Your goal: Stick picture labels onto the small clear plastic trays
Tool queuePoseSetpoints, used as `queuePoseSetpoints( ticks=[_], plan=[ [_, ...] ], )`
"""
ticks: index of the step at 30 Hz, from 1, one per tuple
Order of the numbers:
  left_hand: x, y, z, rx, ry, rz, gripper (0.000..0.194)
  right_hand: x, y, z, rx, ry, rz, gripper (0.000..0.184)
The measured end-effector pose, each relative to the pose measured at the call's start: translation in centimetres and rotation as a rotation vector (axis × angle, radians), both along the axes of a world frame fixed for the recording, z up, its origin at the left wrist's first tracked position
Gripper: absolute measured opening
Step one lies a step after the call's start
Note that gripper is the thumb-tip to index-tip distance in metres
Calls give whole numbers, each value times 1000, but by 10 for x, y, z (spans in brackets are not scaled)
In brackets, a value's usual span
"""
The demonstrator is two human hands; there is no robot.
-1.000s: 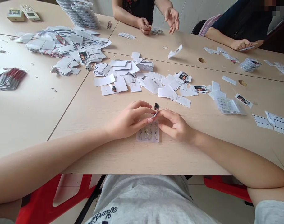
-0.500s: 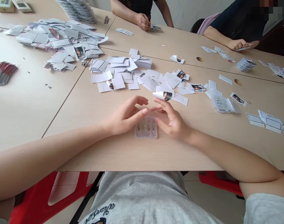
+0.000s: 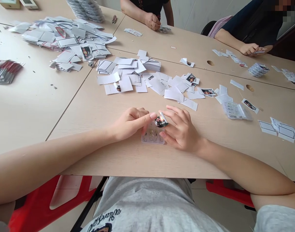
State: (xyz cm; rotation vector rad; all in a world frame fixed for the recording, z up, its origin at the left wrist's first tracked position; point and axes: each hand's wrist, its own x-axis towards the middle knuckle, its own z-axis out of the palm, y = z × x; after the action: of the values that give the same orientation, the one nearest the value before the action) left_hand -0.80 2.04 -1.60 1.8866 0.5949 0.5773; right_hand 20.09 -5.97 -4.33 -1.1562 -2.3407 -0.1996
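Observation:
A small clear plastic box (image 3: 153, 138) of fish hooks lies flat on the table in front of me. Above its far end is a curled dark printed sticker (image 3: 161, 121) with a white back. My left hand (image 3: 131, 124) is closed at the box's upper left, its thumb at the sticker's left edge; its other fingertips are partly hidden. From the other side my right hand (image 3: 183, 129) reaches in with fingers spread, its index finger against the sticker's right side. My right thumb rests near the box's right edge.
Loose white-backed labels (image 3: 125, 83) lie scattered ahead, and a larger heap (image 3: 65, 40) is farther left. Another clear box (image 3: 234, 110) sits at the right. Red-topped packets (image 3: 7, 71) lie far left. Across the table, two people handle small pieces, a hand (image 3: 152, 22) and another hand (image 3: 249, 49) showing.
My right hand has drawn the sticker off the loose labels and down over the box. My left thumb has come to its edge, and the left fingers have curled in.

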Motion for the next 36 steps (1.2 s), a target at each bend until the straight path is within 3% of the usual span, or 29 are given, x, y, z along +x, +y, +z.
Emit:
queuePoseSetpoints(
  ticks=[9,17,25,28,31,34,36],
  plan=[
    [0,1,-5,-196,-59,-9,31,0,2,-5,-99,-1,-117,30],
    [0,1,-1,-257,-130,13,28,-5,-1,0,-46,42,-200,24],
    [-2,6,-8,-322,-213,46,28,-2,3,-2,-64,31,-195,41],
    [-3,8,-9,-322,-232,48,26,2,5,0,-18,43,-197,31],
    [-3,9,-10,-280,-231,77,26,5,2,5,50,87,-30,15],
    [-1,9,-12,-233,-293,99,14,0,-7,9,116,116,226,25],
    [0,5,-12,-182,-315,57,34,-8,-14,9,112,125,400,31]
  ],
)
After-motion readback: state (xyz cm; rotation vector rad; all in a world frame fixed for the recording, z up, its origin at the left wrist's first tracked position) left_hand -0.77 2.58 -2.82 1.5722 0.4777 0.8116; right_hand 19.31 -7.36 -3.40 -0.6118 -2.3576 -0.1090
